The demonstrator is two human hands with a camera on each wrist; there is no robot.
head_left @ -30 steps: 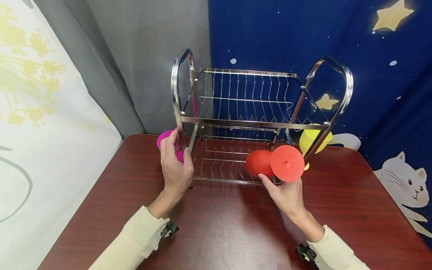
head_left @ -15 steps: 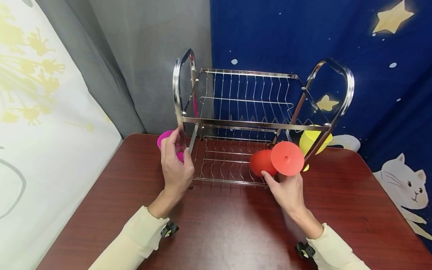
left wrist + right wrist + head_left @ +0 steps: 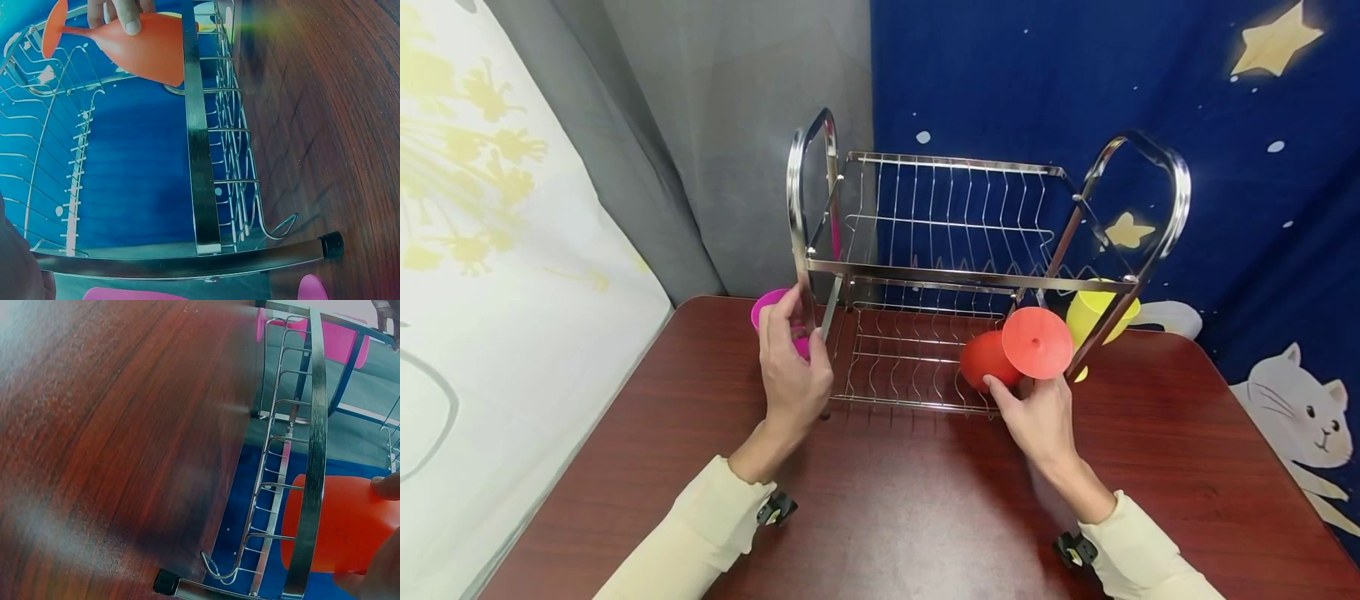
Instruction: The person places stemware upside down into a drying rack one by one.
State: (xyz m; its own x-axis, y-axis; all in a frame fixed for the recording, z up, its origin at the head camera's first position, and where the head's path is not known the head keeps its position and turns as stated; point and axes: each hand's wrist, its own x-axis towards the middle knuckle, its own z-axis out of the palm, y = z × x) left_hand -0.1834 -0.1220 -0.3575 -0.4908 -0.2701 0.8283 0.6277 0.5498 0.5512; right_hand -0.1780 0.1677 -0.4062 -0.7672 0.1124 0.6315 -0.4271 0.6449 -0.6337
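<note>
My right hand [image 3: 1041,421] holds a red plastic goblet [image 3: 990,360] upside down by its bowl, the round foot raised towards me. The goblet is at the right end of the metal dish rack's [image 3: 966,275] lower tier. In the left wrist view the goblet [image 3: 140,47] leans, with its rim right at the lower tier's front bar and fingers on the bowl. The right wrist view shows the bowl [image 3: 347,522] behind that bar, thumb and finger on its sides. My left hand [image 3: 793,362] grips the rack's left front post.
A magenta goblet [image 3: 765,308] stands at the rack's left side, partly behind my left hand. Past the right post is a yellow goblet [image 3: 1086,312]. The rack stands on a brown wooden table [image 3: 895,500], with grey and blue curtains [image 3: 970,75] behind.
My right hand has shifted the red goblet slightly to the right and further back, its foot now higher in the view. My left hand stays on the post.
</note>
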